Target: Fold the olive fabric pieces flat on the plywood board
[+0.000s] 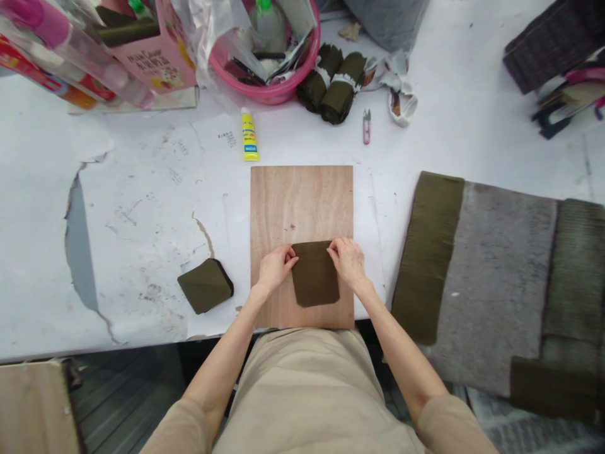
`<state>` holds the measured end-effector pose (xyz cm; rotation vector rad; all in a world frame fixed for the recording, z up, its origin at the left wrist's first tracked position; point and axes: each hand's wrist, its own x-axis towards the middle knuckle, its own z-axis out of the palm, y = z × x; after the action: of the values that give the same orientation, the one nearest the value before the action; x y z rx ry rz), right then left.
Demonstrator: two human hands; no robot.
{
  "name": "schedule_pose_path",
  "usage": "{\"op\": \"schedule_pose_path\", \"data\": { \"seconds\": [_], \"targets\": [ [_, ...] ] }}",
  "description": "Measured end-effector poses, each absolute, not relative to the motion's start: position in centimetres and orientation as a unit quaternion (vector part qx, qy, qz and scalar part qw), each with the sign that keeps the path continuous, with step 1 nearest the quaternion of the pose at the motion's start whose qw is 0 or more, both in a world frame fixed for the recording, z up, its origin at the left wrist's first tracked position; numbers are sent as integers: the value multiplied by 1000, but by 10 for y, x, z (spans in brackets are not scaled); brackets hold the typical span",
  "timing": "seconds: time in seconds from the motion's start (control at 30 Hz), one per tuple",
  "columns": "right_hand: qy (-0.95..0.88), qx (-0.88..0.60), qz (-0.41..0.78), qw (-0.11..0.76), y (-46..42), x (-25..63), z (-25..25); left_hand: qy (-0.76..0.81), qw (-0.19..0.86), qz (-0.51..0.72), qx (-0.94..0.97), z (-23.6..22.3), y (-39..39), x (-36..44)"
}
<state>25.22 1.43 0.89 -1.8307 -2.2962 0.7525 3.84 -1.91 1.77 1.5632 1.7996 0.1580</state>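
An olive-green fabric piece [316, 277], shaped like a pocket with clipped lower corners, lies on a wooden board [302, 198] in front of me. My left hand [276, 268] pinches its upper left corner between thumb and fingers. At the upper right corner, my right hand [347, 258] pinches the same piece. A darker band runs along its top edge between the two hands. To the left of the board rests a stack of similar olive fabric pieces [205, 285].
A yellow tube [250, 135] and small thread snips [367, 127] lie beyond the board. Behind them stand a pink basket [265, 94] of tools and tied olive bundles [338, 85]. On the right, a grey board [501, 265] carries rows of olive pieces. The white table covering is torn at left.
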Motion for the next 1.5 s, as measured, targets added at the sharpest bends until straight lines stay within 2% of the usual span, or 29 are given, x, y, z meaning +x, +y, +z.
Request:
{"op": "schedule_pose_path", "data": {
  "seconds": [0.5, 1.0, 1.23, 1.5],
  "targets": [
    [-754, -618, 215, 58, 9, 248, 5, 702, 364, 37, 611, 18, -18, 39],
    [-711, -635, 298, 36, -2, 247, 17, 698, 367, 34, 613, 17, -18, 38],
    [-700, -656, 280, 5, 1, 242, 14, 700, 370, 31, 609, 18, -16, 38],
    [-700, -659, 275, 14, -1, 239, 14, 703, 364, 33, 610, 20, -17, 38]
  ]
}}
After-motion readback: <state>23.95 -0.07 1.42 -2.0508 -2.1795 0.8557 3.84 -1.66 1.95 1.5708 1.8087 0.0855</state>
